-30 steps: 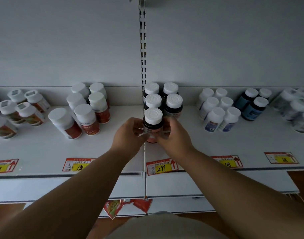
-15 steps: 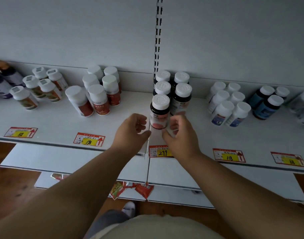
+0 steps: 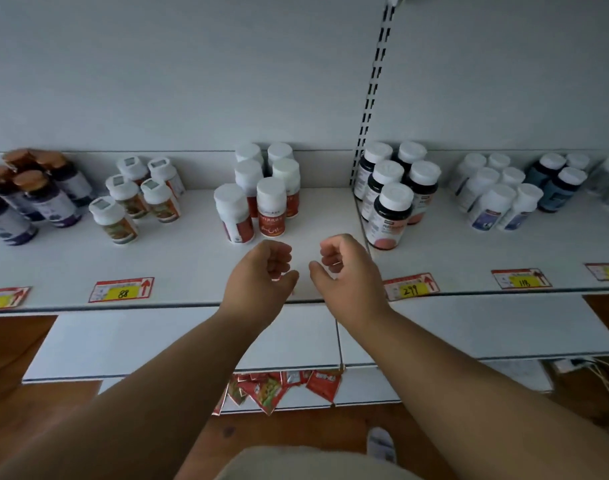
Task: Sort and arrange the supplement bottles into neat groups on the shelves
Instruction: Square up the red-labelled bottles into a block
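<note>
Supplement bottles stand in groups on a white shelf [image 3: 178,268]. A dark bottle with a pink label and white cap [image 3: 389,216] stands at the front of its dark group, right of the upright post. Left of it is a cluster of white bottles with red labels [image 3: 270,211]. My left hand [image 3: 261,275] and my right hand [image 3: 344,268] hover side by side over the shelf's front, between those two groups. Both hands hold nothing, fingers loosely curled and apart. The right hand is just left of the dark bottle, not touching it.
Further left stand white bottles with green-orange labels [image 3: 137,199] and dark purple bottles with brown caps [image 3: 33,195]. To the right are white bottles with blue labels [image 3: 493,199] and blue bottles [image 3: 555,185]. Price tags line the shelf edge. Red packets [image 3: 279,389] hang on a lower shelf.
Both hands let go of the dark pink-label bottle, which now stands on the shelf. The hands drew back and shifted left, and my view swung left.
</note>
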`<move>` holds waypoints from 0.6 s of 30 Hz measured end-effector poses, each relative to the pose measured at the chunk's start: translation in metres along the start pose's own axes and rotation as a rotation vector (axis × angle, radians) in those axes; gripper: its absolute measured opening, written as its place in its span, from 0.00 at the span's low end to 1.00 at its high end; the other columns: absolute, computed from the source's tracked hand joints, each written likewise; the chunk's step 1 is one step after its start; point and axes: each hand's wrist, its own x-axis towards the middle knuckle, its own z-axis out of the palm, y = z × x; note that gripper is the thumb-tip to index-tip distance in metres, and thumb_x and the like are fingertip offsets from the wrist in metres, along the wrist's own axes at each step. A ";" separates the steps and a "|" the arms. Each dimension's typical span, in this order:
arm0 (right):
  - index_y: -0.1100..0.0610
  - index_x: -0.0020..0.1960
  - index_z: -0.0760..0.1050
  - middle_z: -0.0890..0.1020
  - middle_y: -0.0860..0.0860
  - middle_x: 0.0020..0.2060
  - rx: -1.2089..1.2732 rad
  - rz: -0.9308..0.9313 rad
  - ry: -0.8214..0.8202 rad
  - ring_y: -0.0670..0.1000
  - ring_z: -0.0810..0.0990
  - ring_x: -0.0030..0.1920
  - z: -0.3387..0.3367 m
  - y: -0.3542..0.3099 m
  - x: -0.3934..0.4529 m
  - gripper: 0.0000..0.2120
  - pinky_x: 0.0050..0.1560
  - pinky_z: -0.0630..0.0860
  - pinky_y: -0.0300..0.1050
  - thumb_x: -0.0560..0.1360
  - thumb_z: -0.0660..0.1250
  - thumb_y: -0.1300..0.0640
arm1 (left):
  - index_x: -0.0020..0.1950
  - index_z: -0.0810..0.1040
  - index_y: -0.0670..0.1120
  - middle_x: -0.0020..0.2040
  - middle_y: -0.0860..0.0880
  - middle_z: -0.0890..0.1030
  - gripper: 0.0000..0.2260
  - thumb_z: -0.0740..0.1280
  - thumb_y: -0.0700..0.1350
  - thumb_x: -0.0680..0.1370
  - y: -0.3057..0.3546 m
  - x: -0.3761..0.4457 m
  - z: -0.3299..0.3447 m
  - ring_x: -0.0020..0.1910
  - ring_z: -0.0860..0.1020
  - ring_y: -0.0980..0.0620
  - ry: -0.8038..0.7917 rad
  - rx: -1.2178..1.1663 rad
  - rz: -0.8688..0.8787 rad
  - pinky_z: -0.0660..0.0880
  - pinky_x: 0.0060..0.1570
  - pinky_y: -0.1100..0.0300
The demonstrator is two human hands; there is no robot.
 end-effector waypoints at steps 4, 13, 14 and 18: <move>0.55 0.57 0.74 0.79 0.48 0.49 -0.003 0.013 0.020 0.45 0.76 0.48 0.026 -0.029 -0.004 0.12 0.46 0.71 0.31 0.75 0.71 0.55 | 0.57 0.76 0.52 0.49 0.59 0.80 0.13 0.73 0.42 0.76 -0.016 0.002 -0.032 0.48 0.78 0.63 0.004 -0.019 0.001 0.74 0.48 0.70; 0.53 0.74 0.61 0.71 0.50 0.67 -0.027 0.179 -0.057 0.50 0.73 0.64 0.042 -0.024 0.043 0.34 0.62 0.73 0.46 0.73 0.73 0.49 | 0.78 0.57 0.55 0.76 0.51 0.64 0.39 0.75 0.43 0.74 -0.039 0.049 -0.042 0.71 0.69 0.49 0.203 -0.130 -0.246 0.74 0.64 0.51; 0.53 0.76 0.57 0.68 0.51 0.71 -0.017 0.212 -0.098 0.52 0.71 0.68 0.044 -0.023 0.057 0.39 0.64 0.71 0.46 0.73 0.73 0.48 | 0.79 0.56 0.57 0.76 0.51 0.64 0.40 0.75 0.44 0.74 -0.040 0.059 -0.042 0.72 0.68 0.48 0.157 -0.126 -0.259 0.73 0.66 0.48; 0.51 0.71 0.65 0.74 0.48 0.66 0.116 0.173 -0.195 0.51 0.73 0.66 0.056 -0.024 0.103 0.36 0.60 0.71 0.46 0.68 0.78 0.51 | 0.70 0.67 0.59 0.62 0.55 0.78 0.26 0.73 0.50 0.75 -0.033 0.089 -0.038 0.60 0.76 0.51 0.122 -0.076 -0.156 0.71 0.57 0.53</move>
